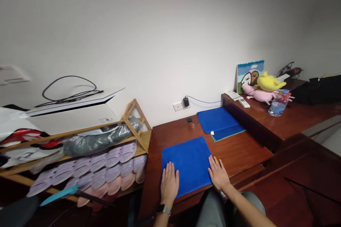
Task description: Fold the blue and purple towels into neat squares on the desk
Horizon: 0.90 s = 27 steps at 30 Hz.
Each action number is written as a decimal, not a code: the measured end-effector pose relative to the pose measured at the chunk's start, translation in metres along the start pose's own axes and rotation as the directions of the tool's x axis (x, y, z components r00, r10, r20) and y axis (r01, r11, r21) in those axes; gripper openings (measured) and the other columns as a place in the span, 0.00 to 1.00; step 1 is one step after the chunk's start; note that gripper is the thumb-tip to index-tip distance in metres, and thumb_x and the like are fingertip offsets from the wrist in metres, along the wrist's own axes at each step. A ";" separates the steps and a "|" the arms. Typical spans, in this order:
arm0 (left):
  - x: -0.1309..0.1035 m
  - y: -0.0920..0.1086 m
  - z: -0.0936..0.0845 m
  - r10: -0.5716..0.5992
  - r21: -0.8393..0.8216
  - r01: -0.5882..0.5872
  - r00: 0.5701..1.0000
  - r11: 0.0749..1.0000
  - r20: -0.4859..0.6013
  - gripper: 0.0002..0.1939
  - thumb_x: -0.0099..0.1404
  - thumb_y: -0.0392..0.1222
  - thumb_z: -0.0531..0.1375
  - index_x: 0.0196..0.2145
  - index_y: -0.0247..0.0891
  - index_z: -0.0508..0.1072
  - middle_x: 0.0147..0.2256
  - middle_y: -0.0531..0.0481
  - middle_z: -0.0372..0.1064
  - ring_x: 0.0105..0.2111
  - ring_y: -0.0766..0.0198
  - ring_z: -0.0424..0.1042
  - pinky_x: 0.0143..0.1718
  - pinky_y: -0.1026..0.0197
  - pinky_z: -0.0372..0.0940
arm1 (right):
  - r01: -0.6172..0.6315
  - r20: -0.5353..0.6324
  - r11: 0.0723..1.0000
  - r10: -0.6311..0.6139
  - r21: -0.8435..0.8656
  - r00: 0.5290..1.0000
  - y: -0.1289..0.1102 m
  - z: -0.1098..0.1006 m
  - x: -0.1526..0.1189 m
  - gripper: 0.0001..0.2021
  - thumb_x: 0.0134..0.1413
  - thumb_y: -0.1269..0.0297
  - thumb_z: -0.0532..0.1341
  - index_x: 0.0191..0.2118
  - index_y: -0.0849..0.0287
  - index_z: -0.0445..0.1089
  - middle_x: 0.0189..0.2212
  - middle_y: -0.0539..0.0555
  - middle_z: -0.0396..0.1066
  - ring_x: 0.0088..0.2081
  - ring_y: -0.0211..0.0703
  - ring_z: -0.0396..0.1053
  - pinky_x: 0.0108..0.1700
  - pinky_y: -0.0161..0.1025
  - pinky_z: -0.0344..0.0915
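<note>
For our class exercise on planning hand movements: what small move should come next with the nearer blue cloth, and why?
Probably pinch the nearer blue cloth at its right edge: it lies spread out, the right hand rests open at that edge, and the left hand, flat near the opposite edge, could steady it.

A plain grey-white wall (149, 42) rose behind a glossy reddish-brown wooden desk (157, 134); a light-brown wooden slatted rack (145, 140) stood to its left.
</note>
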<state>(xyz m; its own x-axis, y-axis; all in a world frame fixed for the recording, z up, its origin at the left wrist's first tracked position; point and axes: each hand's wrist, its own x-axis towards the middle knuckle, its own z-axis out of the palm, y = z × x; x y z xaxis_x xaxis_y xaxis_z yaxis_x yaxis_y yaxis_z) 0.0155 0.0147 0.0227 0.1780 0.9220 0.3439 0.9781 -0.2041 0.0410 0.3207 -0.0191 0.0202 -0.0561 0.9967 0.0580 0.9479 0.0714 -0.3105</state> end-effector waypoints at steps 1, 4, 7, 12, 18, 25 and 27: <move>0.003 0.022 -0.003 0.045 -0.030 -0.044 0.999 0.999 0.007 0.31 0.78 0.48 0.42 0.71 0.31 0.61 0.70 0.39 0.57 0.71 0.51 0.55 0.72 0.42 0.51 | 0.002 0.002 1.000 -0.002 0.002 1.000 0.001 0.000 0.000 0.31 0.73 0.53 0.40 0.76 0.57 0.44 0.75 0.52 0.43 0.76 0.50 0.39 0.75 0.56 0.39; 0.013 0.099 -0.008 0.203 -0.143 -0.190 0.976 0.971 0.083 0.31 0.79 0.51 0.41 0.72 0.35 0.58 0.72 0.42 0.52 0.73 0.53 0.51 0.73 0.44 0.51 | 0.011 0.009 1.000 -0.011 -0.003 1.000 0.003 0.001 -0.001 0.31 0.73 0.53 0.40 0.76 0.57 0.44 0.75 0.52 0.43 0.76 0.50 0.39 0.75 0.56 0.39; 0.020 0.155 -0.006 0.298 -0.242 -0.252 0.938 0.937 0.178 0.32 0.80 0.54 0.40 0.73 0.37 0.55 0.73 0.43 0.50 0.73 0.54 0.50 0.73 0.43 0.51 | 0.032 0.023 0.999 -0.031 -0.021 0.999 0.004 0.002 -0.001 0.31 0.72 0.57 0.40 0.76 0.58 0.45 0.75 0.52 0.43 0.76 0.49 0.40 0.75 0.56 0.39; 0.003 0.110 -0.002 0.241 -0.205 -0.196 0.944 0.959 0.225 0.33 0.79 0.57 0.41 0.74 0.41 0.51 0.73 0.46 0.49 0.73 0.53 0.48 0.73 0.42 0.51 | 0.023 0.010 1.000 -0.023 -0.012 1.000 0.007 0.010 -0.002 0.31 0.73 0.55 0.40 0.76 0.59 0.45 0.75 0.53 0.43 0.76 0.51 0.40 0.75 0.58 0.40; -0.043 -0.028 -0.012 -0.066 0.005 0.067 0.982 0.998 0.175 0.34 0.78 0.57 0.44 0.74 0.36 0.53 0.73 0.41 0.51 0.72 0.50 0.52 0.70 0.42 0.55 | 0.065 0.001 0.998 -0.065 -0.011 0.998 0.015 0.015 -0.003 0.32 0.73 0.52 0.40 0.76 0.56 0.45 0.75 0.52 0.44 0.76 0.50 0.40 0.75 0.56 0.40; -0.055 -0.038 -0.003 -0.087 -0.015 0.088 0.995 0.996 0.053 0.35 0.78 0.58 0.46 0.74 0.38 0.51 0.72 0.42 0.53 0.72 0.51 0.53 0.70 0.43 0.55 | 0.086 -0.002 0.995 -0.087 -0.055 0.996 0.021 0.018 -0.005 0.32 0.73 0.49 0.39 0.76 0.54 0.43 0.75 0.51 0.45 0.76 0.50 0.41 0.75 0.57 0.41; -0.056 -0.036 0.000 -0.086 -0.034 0.087 0.996 0.996 0.027 0.36 0.77 0.58 0.46 0.75 0.39 0.50 0.72 0.43 0.53 0.72 0.51 0.53 0.70 0.43 0.56 | 0.062 0.026 0.997 -0.061 -0.054 0.998 0.021 0.016 -0.004 0.33 0.73 0.48 0.38 0.76 0.55 0.43 0.75 0.51 0.45 0.76 0.50 0.41 0.75 0.56 0.41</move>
<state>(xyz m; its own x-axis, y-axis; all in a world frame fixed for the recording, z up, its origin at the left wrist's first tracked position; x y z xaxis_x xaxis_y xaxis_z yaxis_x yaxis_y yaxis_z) -0.0299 -0.0293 0.0017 0.0959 0.9448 0.3134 0.9856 -0.1342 0.1028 0.3355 -0.0214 -0.0017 -0.1218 0.9912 0.0517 0.9580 0.1310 -0.2550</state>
